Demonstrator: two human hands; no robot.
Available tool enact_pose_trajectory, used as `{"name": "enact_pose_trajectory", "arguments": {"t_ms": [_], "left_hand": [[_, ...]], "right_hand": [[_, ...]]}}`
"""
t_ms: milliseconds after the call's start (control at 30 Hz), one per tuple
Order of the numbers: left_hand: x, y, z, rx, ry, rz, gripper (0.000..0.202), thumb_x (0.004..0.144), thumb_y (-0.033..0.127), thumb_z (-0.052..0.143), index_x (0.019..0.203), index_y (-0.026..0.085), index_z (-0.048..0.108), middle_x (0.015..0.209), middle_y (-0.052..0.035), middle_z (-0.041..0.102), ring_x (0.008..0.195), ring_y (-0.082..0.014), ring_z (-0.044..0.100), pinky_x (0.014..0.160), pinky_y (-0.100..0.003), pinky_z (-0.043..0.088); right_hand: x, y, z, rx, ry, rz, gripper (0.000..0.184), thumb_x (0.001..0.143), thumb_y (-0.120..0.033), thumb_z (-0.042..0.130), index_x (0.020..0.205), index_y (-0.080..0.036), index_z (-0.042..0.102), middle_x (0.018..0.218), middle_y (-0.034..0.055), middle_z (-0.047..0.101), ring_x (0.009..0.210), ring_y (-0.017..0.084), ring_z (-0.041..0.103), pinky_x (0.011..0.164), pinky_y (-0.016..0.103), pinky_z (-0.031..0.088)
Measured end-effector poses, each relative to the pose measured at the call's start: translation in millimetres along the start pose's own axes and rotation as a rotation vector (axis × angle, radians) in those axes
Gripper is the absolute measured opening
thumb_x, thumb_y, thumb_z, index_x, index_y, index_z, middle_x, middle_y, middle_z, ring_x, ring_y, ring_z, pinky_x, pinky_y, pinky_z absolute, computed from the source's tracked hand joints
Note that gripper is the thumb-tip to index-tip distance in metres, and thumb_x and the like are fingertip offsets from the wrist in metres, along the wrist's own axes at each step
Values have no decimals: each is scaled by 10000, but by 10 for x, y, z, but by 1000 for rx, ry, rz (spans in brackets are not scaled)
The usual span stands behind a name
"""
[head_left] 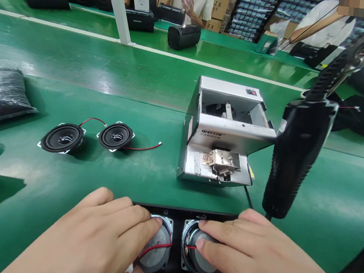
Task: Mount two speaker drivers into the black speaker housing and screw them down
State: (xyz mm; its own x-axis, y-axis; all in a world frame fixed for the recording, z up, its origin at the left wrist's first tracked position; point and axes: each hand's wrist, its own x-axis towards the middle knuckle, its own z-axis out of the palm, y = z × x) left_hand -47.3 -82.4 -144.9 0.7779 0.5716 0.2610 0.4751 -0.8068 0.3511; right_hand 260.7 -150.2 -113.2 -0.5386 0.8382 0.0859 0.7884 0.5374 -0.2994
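Two speaker drivers sit side by side, magnet side up, in a black panel (177, 237) at the bottom centre. My left hand (102, 232) grips the left speaker driver (159, 256), fingers across its top and thumb at its lower edge. A red wire crosses that driver's magnet. On the other side, my right hand (247, 253) holds the right speaker driver (203, 264), with fingertips on its rim and magnet. A short red wire shows there too. Both palms hide the panel's outer parts.
A screw feeder (222, 132) stands ahead, and an electric screwdriver (298, 158) hangs at the right. Two wired speakers (63, 138) lie face up at left, near a plastic bag (3, 92). Across the bench, people work by black speaker boxes (184, 37).
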Motion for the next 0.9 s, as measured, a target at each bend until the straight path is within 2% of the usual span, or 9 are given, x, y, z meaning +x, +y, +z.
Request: {"name": "enact_pose_trajectory", "arguments": {"t_ms": [100,300,367,467,500,667,900], "left_hand": [[11,17,-18,-5,14,4,421,885,136,610,1249,323,708,1074,37,842,826,-240,752,769,-437,396],[34,59,-54,1,9,-10,418,943,123,550,1282,325,688,1118,28,851,889,-262,768,810,-462,384],[29,64,-57,11,18,-13,410,961,129,545,1288,332,688,1136,31,855,906,-265,775,821,-467,385],[19,66,-57,15,29,-31,376,994,155,557,1280,354,698,1145,51,859,922,-256,784,848,-463,395],[18,65,-57,8,30,-40,363,1005,167,564,1277,362,704,1141,61,859,914,-249,782,862,-461,398],[18,57,-67,-31,-11,-82,340,1028,214,588,1292,381,722,1151,77,851,931,-237,768,928,-460,380],[-39,1,-130,39,-185,-27,520,936,155,743,1421,325,662,1275,38,818,1028,-233,766,945,-432,429]], "right_hand": [[111,-53,-47,-59,-58,16,131,1058,-317,729,1165,-267,787,1084,78,833,1036,257,790,917,368,590],[150,-94,-58,-30,-77,26,97,1069,-301,722,1130,-261,786,1075,74,832,1048,255,785,926,367,573],[81,-90,-58,30,-77,41,98,1033,-239,773,1126,-269,784,1089,39,842,1037,231,790,920,355,558],[-12,-88,-66,145,-44,79,342,902,-128,917,1158,-309,781,1143,-72,852,1015,175,797,905,340,534],[-25,-89,-68,152,-34,82,374,886,-118,931,1166,-314,781,1157,-84,851,1013,168,795,904,339,532],[47,-94,-49,18,-83,58,130,1048,-275,770,1176,-273,791,1165,64,822,1096,250,765,996,381,569],[42,-114,-32,65,-83,89,210,997,-273,838,1203,-285,796,1276,81,799,1224,286,738,1073,412,595]]}}
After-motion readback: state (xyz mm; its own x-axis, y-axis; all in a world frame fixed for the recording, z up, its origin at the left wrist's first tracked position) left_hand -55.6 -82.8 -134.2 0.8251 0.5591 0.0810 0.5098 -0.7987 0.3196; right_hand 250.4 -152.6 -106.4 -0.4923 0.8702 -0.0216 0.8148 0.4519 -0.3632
